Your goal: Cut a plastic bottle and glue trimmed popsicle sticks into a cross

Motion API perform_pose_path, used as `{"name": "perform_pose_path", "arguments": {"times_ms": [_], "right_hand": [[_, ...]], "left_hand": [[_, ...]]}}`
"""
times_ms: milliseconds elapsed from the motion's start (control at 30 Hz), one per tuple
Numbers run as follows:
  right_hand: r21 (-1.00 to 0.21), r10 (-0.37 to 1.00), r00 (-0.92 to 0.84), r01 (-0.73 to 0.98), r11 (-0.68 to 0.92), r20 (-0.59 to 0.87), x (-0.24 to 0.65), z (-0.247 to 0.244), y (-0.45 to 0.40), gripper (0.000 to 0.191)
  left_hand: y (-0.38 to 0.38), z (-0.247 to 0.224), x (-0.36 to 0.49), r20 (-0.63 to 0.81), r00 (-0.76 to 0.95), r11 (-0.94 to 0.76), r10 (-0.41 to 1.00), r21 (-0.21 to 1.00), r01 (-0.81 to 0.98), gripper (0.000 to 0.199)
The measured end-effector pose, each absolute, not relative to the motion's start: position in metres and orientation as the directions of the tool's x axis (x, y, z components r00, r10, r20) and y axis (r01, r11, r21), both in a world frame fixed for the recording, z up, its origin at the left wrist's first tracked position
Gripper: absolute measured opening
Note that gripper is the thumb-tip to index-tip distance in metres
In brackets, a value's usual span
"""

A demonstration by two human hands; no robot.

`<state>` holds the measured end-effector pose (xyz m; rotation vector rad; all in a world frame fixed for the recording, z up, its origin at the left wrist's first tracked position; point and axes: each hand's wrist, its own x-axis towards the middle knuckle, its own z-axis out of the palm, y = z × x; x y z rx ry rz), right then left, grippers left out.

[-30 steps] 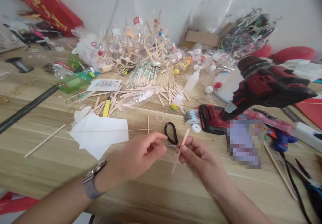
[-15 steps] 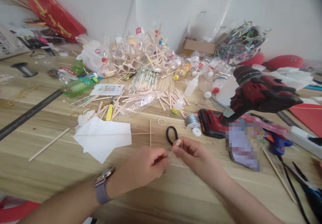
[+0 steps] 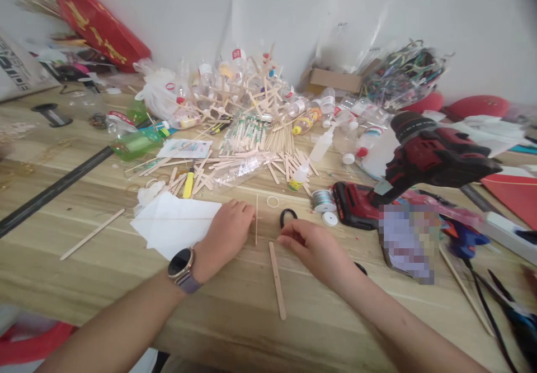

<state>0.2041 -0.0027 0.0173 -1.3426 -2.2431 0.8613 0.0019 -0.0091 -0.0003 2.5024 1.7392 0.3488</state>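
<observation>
My left hand, with a watch on its wrist, is closed over the right edge of the white paper. Its fingertips meet two thin crossed wooden sticks, and they appear to pinch one of them; the contact is partly hidden. A flat wooden craft stick lies loose on the table between my hands. My right hand hovers just above that stick's upper end, fingers bent and thumb apart, holding nothing visible. Beside its fingertips is a black loop-shaped handle, the rest of which my hand covers.
A red and black cordless drill stands at the right behind a phone. Bottles, loose sticks and a yellow screwdriver crowd the back. Another craft stick lies left; pliers and a glue gun lie right.
Both hands held the craft stick before; now it lies on the table. My left hand has moved up and left to the crossed sticks, and my right hand has drawn slightly away.
</observation>
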Motion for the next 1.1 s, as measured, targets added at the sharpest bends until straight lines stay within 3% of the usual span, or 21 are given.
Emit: {"name": "perform_pose_path", "arguments": {"times_ms": [67,200,300,400,633,767,900,967,1100], "right_hand": [[-0.633,0.861,-0.484,0.62,0.464,0.156,0.203,0.019,-0.003,0.01],[-0.583,0.775,-0.527,0.526,0.62,0.348,0.2,0.023,-0.011,0.018],[-0.556,0.725,-0.531,0.474,0.683,0.438,0.2,0.027,-0.017,0.016],[-0.551,0.698,-0.546,0.439,0.71,0.464,0.203,0.03,-0.021,0.017],[-0.472,0.633,-0.616,0.431,0.769,0.468,0.202,0.035,-0.022,0.023],[-0.525,0.654,-0.643,0.425,0.738,0.399,0.208,0.048,-0.009,0.022],[-0.628,0.865,-0.304,0.596,0.5,0.4,0.226,0.057,0.02,0.011],[-0.638,0.904,-0.168,0.658,0.4,0.394,0.235,0.055,0.035,0.012],[-0.434,0.868,-0.156,0.815,0.383,0.472,0.243,0.042,0.06,0.027]], "left_hand": [[-0.016,0.005,0.004,0.152,0.338,-0.365,0.929,0.216,0.906,0.019],[-0.031,0.016,0.006,0.238,0.375,-0.443,0.896,0.42,0.792,0.015],[-0.039,0.022,0.006,0.304,0.374,-0.481,0.877,0.555,0.678,0.016],[-0.043,0.025,0.005,0.324,0.387,-0.503,0.863,0.61,0.612,0.017],[-0.045,0.026,0.005,0.31,0.414,-0.514,0.856,0.593,0.62,0.018],[-0.038,0.028,0.001,0.315,0.337,-0.461,0.887,0.594,0.659,0.016],[-0.031,0.028,-0.008,0.394,0.152,-0.373,0.906,0.578,0.726,0.012],[-0.029,0.025,-0.011,0.436,0.11,-0.363,0.893,0.553,0.75,0.011],[-0.028,0.02,-0.01,0.5,0.134,-0.393,0.856,0.459,0.797,0.01]]}}
